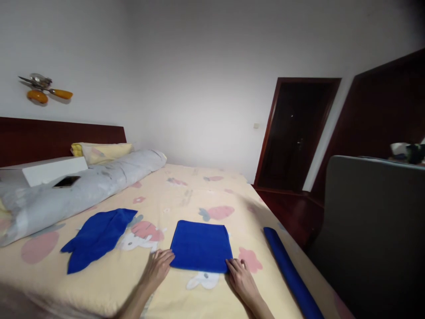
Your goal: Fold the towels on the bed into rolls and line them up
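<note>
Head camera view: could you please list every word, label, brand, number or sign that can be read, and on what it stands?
None can be read.
The folded blue cloth, the loose blue cloth and the long blue strip show no lettering.
The bedsheet shows printed pictures only.
Any marking on the phone or the wall switch is too small to read.

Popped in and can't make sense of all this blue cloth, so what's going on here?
A person has both bare hands on a squarish blue cloth lying flat on the bed. The left hand touches its left edge, and the right hand is at its near right corner. Off to the left lies an irregular blue piece; to the right, a long narrow blue strip lies near the bed's edge. Neither hand touches those two.
</note>
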`<state>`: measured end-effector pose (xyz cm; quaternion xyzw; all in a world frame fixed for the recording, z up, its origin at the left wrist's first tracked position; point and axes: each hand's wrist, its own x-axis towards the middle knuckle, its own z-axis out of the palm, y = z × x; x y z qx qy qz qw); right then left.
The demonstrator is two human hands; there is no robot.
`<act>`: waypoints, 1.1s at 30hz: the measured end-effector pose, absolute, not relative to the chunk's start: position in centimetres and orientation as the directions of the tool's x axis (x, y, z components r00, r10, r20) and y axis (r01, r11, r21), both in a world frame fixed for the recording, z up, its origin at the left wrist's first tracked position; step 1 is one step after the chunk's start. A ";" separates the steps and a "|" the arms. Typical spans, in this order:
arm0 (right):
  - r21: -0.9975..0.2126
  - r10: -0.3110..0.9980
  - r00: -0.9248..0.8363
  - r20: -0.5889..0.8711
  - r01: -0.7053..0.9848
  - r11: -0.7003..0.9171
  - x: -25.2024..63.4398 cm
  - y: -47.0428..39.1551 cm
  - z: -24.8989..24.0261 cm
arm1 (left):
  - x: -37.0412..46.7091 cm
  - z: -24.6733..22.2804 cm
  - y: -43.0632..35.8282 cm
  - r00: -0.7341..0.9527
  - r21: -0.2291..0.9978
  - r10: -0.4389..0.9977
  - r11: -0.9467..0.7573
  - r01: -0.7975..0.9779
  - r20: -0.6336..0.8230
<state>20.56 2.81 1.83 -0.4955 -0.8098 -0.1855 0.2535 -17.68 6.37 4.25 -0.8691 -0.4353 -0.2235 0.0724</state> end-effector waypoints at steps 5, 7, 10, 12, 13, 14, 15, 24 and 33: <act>0.018 0.677 -0.405 0.615 0.865 0.501 21.1 0.9 2.6 | -17.7 5.5 4.2 0.496 0.188 0.741 -0.623 0.759 0.453; -0.073 0.716 -0.382 0.584 0.854 0.515 21.2 -0.5 3.2 | -17.9 5.7 3.0 0.471 0.257 0.768 -0.606 0.752 0.434; -0.287 0.814 -0.294 0.500 0.831 0.476 21.2 -2.0 4.1 | -18.0 5.8 2.0 0.399 0.403 0.841 -0.529 0.747 0.365; -0.432 0.879 -0.214 0.425 0.806 0.405 21.2 -1.9 4.6 | -17.7 5.7 2.4 0.301 0.515 0.903 -0.423 0.746 0.306; -0.488 0.902 -0.175 0.394 0.792 0.366 21.3 -1.5 4.7 | -17.5 5.7 2.9 0.242 0.560 0.932 -0.356 0.748 0.270; -0.529 0.918 -0.133 0.373 0.783 0.328 21.3 -0.8 4.7 | -17.2 5.7 3.5 0.181 0.587 0.957 -0.282 0.759 0.227; -0.551 0.927 -0.093 0.364 0.781 0.295 21.4 0.0 4.5 | -17.0 5.6 4.1 0.127 0.589 0.974 -0.216 0.779 0.188; -0.329 0.849 0.045 0.527 0.931 0.155 16.3 4.0 1.9 | -11.7 2.9 5.1 0.198 0.229 0.918 -0.286 0.930 0.344; -0.311 0.907 -0.343 0.247 0.858 0.409 12.5 1.9 2.1 | -10.5 2.7 4.6 0.571 0.198 0.800 -0.600 0.775 0.186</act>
